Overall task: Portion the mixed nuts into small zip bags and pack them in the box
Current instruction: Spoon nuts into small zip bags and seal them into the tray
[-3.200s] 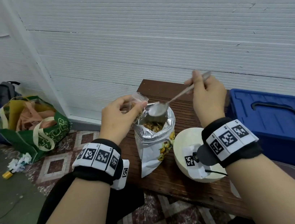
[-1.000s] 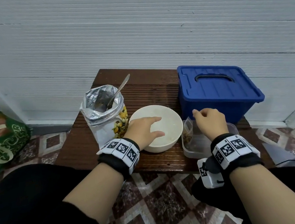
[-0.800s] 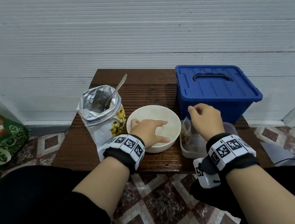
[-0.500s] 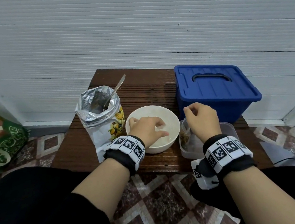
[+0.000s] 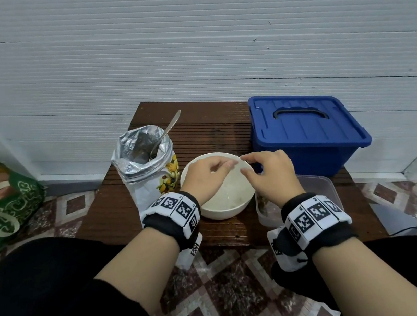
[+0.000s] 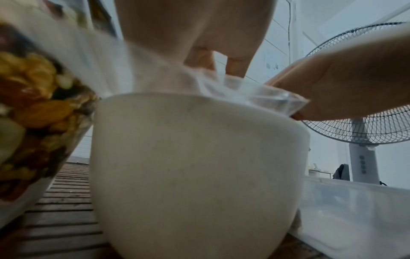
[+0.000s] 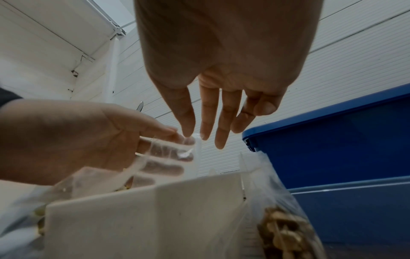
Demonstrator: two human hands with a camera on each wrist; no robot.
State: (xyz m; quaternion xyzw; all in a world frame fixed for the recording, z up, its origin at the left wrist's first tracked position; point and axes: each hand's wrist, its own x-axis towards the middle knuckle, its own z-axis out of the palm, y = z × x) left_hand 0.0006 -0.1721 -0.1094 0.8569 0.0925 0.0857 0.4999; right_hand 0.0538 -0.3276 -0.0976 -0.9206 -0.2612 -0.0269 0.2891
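Note:
Over the white bowl (image 5: 222, 209) both hands hold an empty clear zip bag (image 7: 168, 152) at its top edge. My left hand (image 5: 219, 168) has the bag across its fingers with the thumb on it. Facing it, my right hand (image 5: 246, 164) pinches the bag's corner between thumb and forefinger. The open foil bag of mixed nuts (image 5: 146, 163) stands left of the bowl with a spoon (image 5: 168, 131) in it. A filled zip bag of nuts (image 7: 286, 233) leans in the clear tub (image 5: 319, 190) to the right. The blue lidded box (image 5: 305, 130) stands behind it, closed.
Everything sits on a small dark wooden table (image 5: 108, 212) against a white wall. A green cloth bag (image 5: 2, 203) lies on the tiled floor at left. A standing fan (image 6: 363, 133) is off to the right. My knees are close to the table's front edge.
My right hand left the filled bag in the clear tub and came left over the bowl. My left hand lifted an empty zip bag out of the bowl, and both now hold it.

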